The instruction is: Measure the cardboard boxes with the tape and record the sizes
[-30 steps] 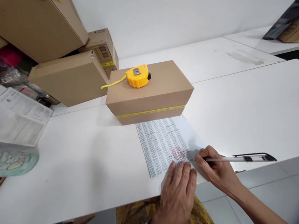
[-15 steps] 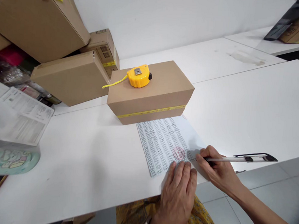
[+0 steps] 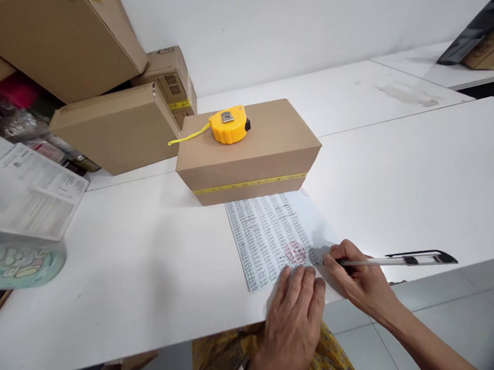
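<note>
A sheet of paper [image 3: 264, 231], covered in columns of handwriting and marked with a round red stamp [image 3: 295, 252], lies on the white table. My left hand [image 3: 297, 318] rests flat on the sheet's near edge, fingers stretched out. In my right hand [image 3: 359, 277] a pen [image 3: 411, 259] is pinched, its tip at the paper just right of the stamp. The far edge of the sheet runs up to a cardboard box [image 3: 248, 165] with yellow tape along its side. On that box sits a yellow tape measure [image 3: 228, 125], its wrist strap trailing left.
More cardboard boxes [image 3: 111, 127] are stacked at the back left. Printed papers [image 3: 35, 193] and a pale green patterned bottle [image 3: 17, 266] stand at the left edge. Behind is a white wall; the table's near edge [image 3: 168, 346] runs in front of me.
The view has shifted very slightly. The pen's top end has dipped or turned a little in my right hand; my left hand stays in place.
</note>
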`<state>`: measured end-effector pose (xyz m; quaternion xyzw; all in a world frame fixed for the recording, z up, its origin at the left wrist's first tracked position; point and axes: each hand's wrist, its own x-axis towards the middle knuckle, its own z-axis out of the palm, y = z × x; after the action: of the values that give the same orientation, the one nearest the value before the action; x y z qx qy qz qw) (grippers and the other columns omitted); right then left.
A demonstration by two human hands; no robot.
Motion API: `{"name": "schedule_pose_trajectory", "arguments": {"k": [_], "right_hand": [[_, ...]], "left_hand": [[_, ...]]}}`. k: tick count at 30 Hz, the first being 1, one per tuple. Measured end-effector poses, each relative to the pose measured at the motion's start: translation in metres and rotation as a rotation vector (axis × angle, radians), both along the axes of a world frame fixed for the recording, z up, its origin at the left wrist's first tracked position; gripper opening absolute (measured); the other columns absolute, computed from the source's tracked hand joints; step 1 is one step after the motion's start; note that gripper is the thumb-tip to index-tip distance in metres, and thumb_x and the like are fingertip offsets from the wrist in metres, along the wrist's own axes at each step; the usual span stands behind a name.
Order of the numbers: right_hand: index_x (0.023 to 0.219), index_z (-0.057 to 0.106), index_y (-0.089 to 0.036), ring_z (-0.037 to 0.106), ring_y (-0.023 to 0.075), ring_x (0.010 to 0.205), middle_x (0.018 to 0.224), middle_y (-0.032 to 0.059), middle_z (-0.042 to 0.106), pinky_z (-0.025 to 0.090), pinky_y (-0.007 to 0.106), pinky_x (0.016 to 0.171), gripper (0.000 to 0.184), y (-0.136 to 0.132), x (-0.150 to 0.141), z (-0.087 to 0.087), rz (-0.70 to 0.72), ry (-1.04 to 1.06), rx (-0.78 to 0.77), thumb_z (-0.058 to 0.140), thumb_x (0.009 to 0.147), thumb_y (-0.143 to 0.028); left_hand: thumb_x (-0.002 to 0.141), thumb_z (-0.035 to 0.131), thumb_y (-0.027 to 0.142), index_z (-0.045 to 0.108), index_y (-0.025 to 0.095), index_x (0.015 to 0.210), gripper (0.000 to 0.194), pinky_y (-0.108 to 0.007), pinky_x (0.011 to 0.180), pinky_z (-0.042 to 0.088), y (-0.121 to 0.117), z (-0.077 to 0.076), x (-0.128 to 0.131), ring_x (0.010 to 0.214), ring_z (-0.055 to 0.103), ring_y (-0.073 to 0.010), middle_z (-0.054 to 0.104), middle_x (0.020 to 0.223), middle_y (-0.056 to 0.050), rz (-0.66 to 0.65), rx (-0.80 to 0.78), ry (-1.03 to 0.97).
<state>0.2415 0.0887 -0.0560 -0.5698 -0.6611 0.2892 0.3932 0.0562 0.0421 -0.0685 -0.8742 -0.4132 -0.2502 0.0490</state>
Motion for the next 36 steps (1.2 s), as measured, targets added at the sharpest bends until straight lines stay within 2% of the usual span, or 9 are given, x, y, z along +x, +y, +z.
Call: {"name": "schedule_pose_trajectory", "arguments": {"k": [5,12,21,28,36], "right_hand": [[0.074,0.048,-0.025,0.038,0.0109,0.051,0.064,-0.0037,0.045,0.031,0.025,0.043,0.027,-0.0007,-0.0003,0.0002,-0.030,0.019,0.004,0.054,0.098,-0.035],[0.074,0.046,-0.025,0.040,0.0116,0.053,0.064,-0.0036,0.045,0.034,0.026,0.046,0.027,0.0001,0.0004,-0.0004,-0.020,-0.012,0.012,0.053,0.098,-0.033],[0.072,0.045,-0.025,0.038,0.0121,0.054,0.063,-0.0028,0.044,0.033,0.027,0.046,0.033,-0.0013,-0.0004,0.0005,-0.045,0.018,-0.050,0.053,0.098,-0.044],[0.073,0.045,-0.025,0.039,0.0119,0.054,0.064,-0.0033,0.043,0.034,0.026,0.047,0.031,-0.0006,0.0001,0.0007,-0.034,0.004,-0.015,0.053,0.099,-0.039],[0.072,0.047,-0.025,0.040,0.0128,0.053,0.063,-0.0023,0.046,0.035,0.027,0.046,0.035,-0.0006,-0.0010,0.0037,-0.065,0.011,-0.042,0.054,0.098,-0.047]], "left_hand": [[0.106,0.032,0.015,0.066,0.011,0.130,0.041,-0.041,0.115,0.047,0.0001,0.0011,0.0001,0.133,0.054,-0.0226,0.064,0.138,-0.008,-0.003,0.001,-0.004],[0.106,0.032,0.015,0.067,0.011,0.128,0.041,-0.040,0.114,0.048,0.0007,0.0008,0.0005,0.131,0.056,-0.0222,0.066,0.136,-0.008,-0.001,0.002,-0.015],[0.106,0.030,0.016,0.067,0.012,0.128,0.043,-0.040,0.115,0.047,0.0002,-0.0003,0.0003,0.132,0.055,-0.0218,0.065,0.137,-0.008,0.003,0.002,-0.007],[0.106,0.031,0.017,0.066,0.012,0.130,0.042,-0.040,0.117,0.046,-0.0003,0.0012,-0.0005,0.133,0.055,-0.0217,0.064,0.138,-0.007,0.002,-0.009,0.006],[0.106,0.034,0.016,0.065,0.012,0.130,0.040,-0.041,0.116,0.047,-0.0002,-0.0019,-0.0004,0.133,0.054,-0.0225,0.064,0.139,-0.008,-0.002,-0.004,0.004]]}}
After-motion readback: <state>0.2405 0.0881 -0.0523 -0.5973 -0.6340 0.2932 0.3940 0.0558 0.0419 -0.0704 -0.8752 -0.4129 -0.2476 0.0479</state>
